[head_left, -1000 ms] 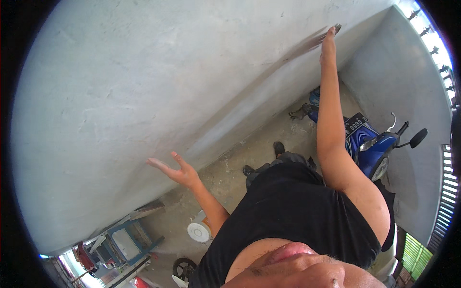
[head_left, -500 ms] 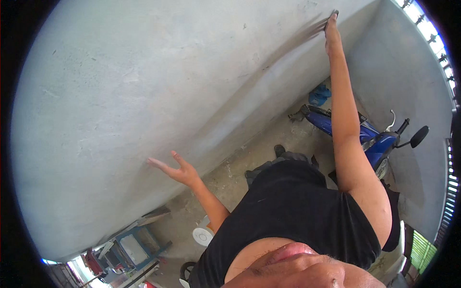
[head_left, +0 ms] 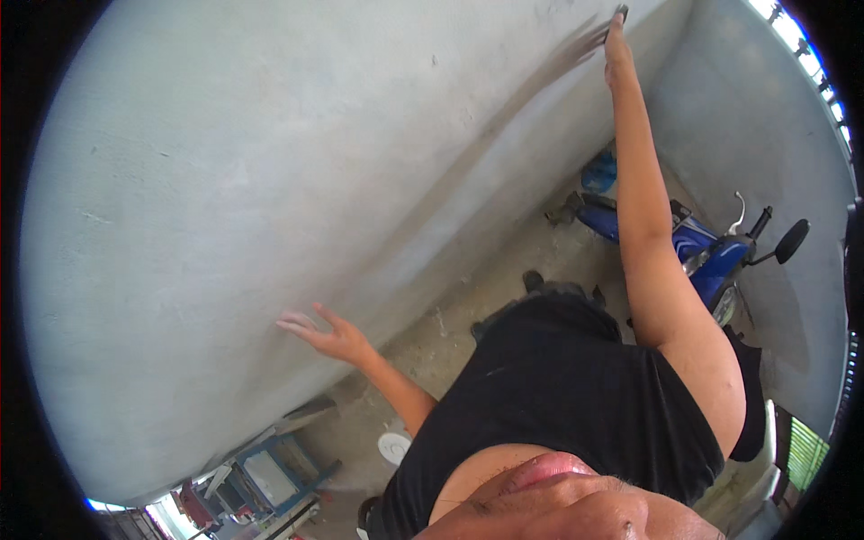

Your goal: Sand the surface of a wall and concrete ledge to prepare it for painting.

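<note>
Looks down, in the head view, past a black shirt (head_left: 558, 396) and a dark shoe (head_left: 533, 281) to a bare, grimy floor (head_left: 441, 319), and across to a tall grey wall (head_left: 225, 180), upright in front and filling most of the upper left. Holds the left hand (head_left: 328, 337) out low toward this surface, open and with nothing in it, fingers extended and thumb apart; cannot tell whether touching at the pale, blurred tips or just short of it. Reaches far up and forward with the right hand (head_left: 616, 40), arm nearly straight, close to the same surface and near its corner with a side wall (head_left: 756, 135). Shows edge-on there, with finger-like streaks of shadow (head_left: 576, 54) alongside; cannot tell whether open or closed, nor whether gripping anything at the dark tip. Can make out small dents and scratches on the plaster. Beyond the right arm, takes in a blue motorcycle (head_left: 715, 261), partly hidden, with a black mirror (head_left: 792, 241) at its near end and a blue bundle (head_left: 598, 171) near its far end. At lower left, picks out a round white lid (head_left: 393, 447) beside the left forearm and a blue-framed stand (head_left: 297, 468) farther left.
</note>
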Tool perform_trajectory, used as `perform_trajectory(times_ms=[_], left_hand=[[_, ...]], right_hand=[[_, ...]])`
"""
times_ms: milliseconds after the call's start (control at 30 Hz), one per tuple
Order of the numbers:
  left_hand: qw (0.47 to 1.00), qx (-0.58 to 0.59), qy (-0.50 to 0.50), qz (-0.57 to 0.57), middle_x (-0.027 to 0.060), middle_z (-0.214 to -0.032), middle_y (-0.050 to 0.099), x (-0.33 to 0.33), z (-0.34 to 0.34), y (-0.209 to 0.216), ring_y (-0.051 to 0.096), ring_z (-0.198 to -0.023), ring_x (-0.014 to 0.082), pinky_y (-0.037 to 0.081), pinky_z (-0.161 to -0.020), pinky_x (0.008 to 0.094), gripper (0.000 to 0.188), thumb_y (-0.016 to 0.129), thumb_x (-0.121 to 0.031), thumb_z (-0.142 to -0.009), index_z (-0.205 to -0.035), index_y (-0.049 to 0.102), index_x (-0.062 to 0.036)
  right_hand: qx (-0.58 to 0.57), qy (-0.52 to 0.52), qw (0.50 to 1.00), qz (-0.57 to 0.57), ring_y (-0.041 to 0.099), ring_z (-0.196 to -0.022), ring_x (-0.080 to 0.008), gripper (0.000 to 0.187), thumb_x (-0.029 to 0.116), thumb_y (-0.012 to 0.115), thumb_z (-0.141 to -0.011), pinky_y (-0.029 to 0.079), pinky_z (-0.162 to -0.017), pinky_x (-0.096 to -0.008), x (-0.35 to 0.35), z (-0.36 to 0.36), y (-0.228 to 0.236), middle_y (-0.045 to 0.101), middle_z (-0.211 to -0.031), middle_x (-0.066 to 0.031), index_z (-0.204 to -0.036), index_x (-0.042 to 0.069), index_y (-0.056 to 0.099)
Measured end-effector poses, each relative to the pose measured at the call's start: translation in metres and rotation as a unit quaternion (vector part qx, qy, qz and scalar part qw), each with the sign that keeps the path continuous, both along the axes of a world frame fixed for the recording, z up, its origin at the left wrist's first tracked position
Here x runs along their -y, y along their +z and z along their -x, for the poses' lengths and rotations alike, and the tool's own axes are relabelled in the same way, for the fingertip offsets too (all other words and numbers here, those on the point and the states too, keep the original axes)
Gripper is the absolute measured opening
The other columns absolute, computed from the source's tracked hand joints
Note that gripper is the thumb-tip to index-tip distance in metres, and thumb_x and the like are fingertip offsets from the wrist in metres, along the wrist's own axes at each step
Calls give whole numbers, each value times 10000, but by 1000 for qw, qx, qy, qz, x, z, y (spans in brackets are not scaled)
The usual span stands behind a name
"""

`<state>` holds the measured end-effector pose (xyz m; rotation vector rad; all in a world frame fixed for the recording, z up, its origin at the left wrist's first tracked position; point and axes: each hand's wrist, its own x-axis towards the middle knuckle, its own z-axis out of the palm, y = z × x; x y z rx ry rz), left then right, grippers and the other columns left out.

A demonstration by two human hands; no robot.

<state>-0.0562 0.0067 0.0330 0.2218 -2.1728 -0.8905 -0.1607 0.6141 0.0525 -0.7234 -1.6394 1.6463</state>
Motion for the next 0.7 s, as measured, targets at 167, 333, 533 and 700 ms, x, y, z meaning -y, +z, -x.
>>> perform_trajectory(times_ms=[167,333,533,700], left_hand=[[1000,5,2,4,251,-1542,459,1,-3,5,503,-1400,338,421,-1134,402,820,610,-416,-1028,-1626,194,-40],[999,47,20,12,271,-1518,475,5,-4,16,509,-1392,349,420,-1138,409,739,603,-373,-1037,-1600,276,-23],[999,30,-24,-25,297,-1478,504,8,-5,22,505,-1391,362,425,-1138,414,653,587,-297,-1051,-1579,327,-16],[999,40,-11,11,314,-1463,510,6,-6,23,512,-1383,371,434,-1129,410,639,595,-260,-1048,-1573,334,-6]], right_hand=[[-34,23,991,-126,88,-1581,-324,946,725,276,-1014,89,-1262,-415,46,-11,-2,117,-1701,-203,-1628,17,146],[-13,-3,999,-44,92,-1580,-324,938,721,267,-1017,95,-1262,-409,38,1,-6,122,-1700,-204,-1628,19,147],[-55,10,985,-160,98,-1580,-325,929,717,257,-1021,102,-1263,-402,52,2,7,128,-1699,-204,-1628,22,149],[-25,-17,993,-116,102,-1579,-325,921,713,248,-1024,108,-1263,-396,34,7,36,133,-1697,-205,-1627,24,150]])
